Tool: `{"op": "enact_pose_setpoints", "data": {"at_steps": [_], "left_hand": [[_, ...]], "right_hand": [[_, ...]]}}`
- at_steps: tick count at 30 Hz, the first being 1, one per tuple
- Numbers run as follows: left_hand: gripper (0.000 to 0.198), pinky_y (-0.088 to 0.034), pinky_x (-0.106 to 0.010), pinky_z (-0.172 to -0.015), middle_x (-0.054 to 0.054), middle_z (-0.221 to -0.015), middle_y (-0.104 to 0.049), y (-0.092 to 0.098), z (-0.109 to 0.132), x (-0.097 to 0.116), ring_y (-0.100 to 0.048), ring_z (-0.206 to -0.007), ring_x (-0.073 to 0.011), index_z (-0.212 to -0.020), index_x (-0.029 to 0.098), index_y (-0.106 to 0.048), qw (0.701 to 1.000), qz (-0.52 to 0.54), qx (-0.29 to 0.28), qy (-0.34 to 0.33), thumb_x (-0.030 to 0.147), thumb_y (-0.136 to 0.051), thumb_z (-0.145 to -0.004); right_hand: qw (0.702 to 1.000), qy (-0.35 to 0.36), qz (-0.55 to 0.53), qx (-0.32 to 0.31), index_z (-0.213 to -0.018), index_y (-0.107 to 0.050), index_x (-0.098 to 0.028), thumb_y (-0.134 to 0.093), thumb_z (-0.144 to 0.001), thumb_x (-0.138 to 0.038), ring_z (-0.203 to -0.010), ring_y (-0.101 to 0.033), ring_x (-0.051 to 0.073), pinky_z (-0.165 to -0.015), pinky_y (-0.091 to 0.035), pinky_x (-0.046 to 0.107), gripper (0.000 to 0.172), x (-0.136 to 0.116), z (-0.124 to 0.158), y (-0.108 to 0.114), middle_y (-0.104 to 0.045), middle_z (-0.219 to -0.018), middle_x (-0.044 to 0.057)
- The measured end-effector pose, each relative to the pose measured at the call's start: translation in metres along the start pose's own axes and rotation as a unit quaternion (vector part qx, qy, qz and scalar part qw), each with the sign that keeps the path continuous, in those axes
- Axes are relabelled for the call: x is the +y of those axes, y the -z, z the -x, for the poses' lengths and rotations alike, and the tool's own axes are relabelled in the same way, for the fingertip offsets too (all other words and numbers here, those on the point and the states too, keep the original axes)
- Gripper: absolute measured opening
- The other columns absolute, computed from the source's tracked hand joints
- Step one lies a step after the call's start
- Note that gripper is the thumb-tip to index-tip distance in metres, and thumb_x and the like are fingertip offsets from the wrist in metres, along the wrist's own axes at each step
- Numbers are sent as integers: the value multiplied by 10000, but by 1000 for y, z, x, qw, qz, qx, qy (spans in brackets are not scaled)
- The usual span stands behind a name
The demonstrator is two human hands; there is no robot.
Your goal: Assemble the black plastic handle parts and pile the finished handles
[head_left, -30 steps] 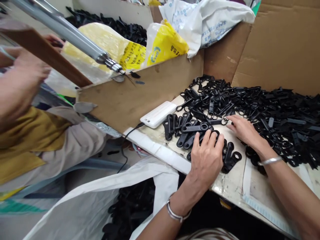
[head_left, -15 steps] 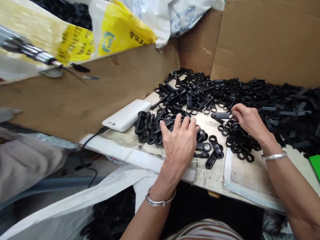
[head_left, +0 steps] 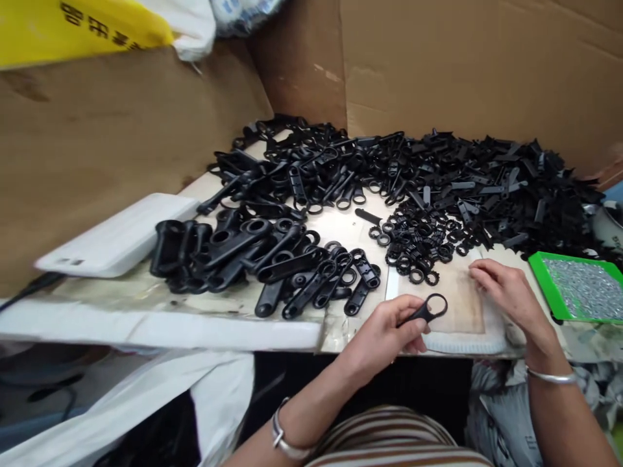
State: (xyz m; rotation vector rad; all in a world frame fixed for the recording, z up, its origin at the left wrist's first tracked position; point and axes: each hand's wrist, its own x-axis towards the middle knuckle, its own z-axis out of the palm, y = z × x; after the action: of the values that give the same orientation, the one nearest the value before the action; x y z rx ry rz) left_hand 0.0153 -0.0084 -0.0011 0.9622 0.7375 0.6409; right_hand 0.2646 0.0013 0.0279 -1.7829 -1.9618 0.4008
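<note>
My left hand (head_left: 396,324), at the table's front edge, grips a black plastic ring-ended handle (head_left: 422,312), its open ring pointing up to the right. Most of the handle's shaft is hidden by my fingers. To the right, my right hand (head_left: 509,292) hovers over a brownish pad (head_left: 462,305) with thumb and fingers drawn together; whatever they pinch is too small or hidden to make out. Small black toothed rings (head_left: 418,237) lie in a heap just beyond both hands. A pile of similar black handles (head_left: 272,253) spreads to the left of my left hand.
Flat black strips (head_left: 496,181) are heaped at the back right. A green tray (head_left: 540,279) of small silvery pieces stands at the right. At the left lies a white flat box (head_left: 121,233) with a black cable. Cardboard walls (head_left: 462,65) enclose the back.
My left hand has left the handle pile and moved right, now holding one ring-ended handle. My right hand has come nearer, off the flat strip it was touching. The view has swung right.
</note>
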Motion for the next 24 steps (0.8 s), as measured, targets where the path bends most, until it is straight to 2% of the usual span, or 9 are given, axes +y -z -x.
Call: {"op": "enact_pose_setpoints", "data": {"at_steps": [2,4,8,10,12,14,18,21,24], "left_hand": [[290,-497,-242,-649,-55,-836,-694,-1,0,-4,-662,-693,-148,-919,149,-599,997,74,27,15,311,-747,-730],[330,-508,-255,-684,-73,-915,-703,-2,1,-5,-677,-752,-161,-928,154,-588,993,102,64,1,304,-779,-704],[462,-506,-261,-684,-73,-917,-696,4,5,-6,-655,-740,-150,-1118,149,-594,986,117,113,-26,278,-780,-714],[495,-513,-267,-707,-91,-984,-692,9,7,-5,-657,-792,-162,-1157,145,-606,983,125,131,-35,264,-782,-710],[484,-523,-279,-752,-107,-1125,-672,14,7,-5,-661,-899,-190,-1145,161,-629,977,135,159,-51,249,-786,-696],[463,-528,-293,-791,-102,-1242,-638,17,6,-4,-648,-1011,-224,-1126,185,-648,970,141,185,-66,239,-784,-687],[439,-531,-303,-799,-104,-1287,-627,16,2,-3,-628,-1090,-260,-1106,187,-663,968,136,197,-68,234,-778,-685],[459,-530,-289,-763,-124,-1304,-619,12,1,-2,-646,-1060,-248,-1147,176,-640,971,142,184,-60,248,-767,-712],[492,-525,-275,-731,-144,-1295,-626,10,3,-2,-666,-1024,-239,-1187,167,-618,973,148,170,-48,265,-769,-729]], "right_hand": [[999,20,44,12,-900,-673,-196,-547,-917,-281,-779,-676,196,-756,-516,315,153,7,3,-5,-723,-883,49],[997,64,40,-3,-946,-666,-196,-570,-914,-279,-867,-669,207,-813,-514,322,132,1,4,-17,-709,-972,64],[992,110,56,-18,-1049,-630,-179,-577,-917,-257,-995,-633,236,-876,-500,350,163,-20,0,-48,-670,-1076,99],[992,108,63,-24,-1021,-631,-174,-545,-929,-236,-999,-629,239,-878,-492,357,140,-24,-2,-52,-672,-1062,105],[994,91,55,-39,-977,-642,-183,-533,-934,-250,-969,-635,228,-866,-486,347,135,-23,-3,-46,-684,-1039,93],[994,60,39,-86,-959,-658,-204,-528,-940,-305,-922,-648,205,-833,-482,321,166,-20,-2,-32,-703,-1010,63],[980,-3,50,-195,-840,-664,-221,-400,-986,-397,-683,-643,152,-657,-453,265,349,-16,1,-6,-713,-775,8],[973,-14,169,-154,-804,-651,-223,-349,-1000,-376,-569,-610,151,-559,-394,263,392,-16,4,-3,-674,-650,5],[955,-6,281,-93,-896,-667,-231,-381,-998,-327,-606,-640,177,-542,-391,271,318,-15,7,-10,-693,-713,34]]}}
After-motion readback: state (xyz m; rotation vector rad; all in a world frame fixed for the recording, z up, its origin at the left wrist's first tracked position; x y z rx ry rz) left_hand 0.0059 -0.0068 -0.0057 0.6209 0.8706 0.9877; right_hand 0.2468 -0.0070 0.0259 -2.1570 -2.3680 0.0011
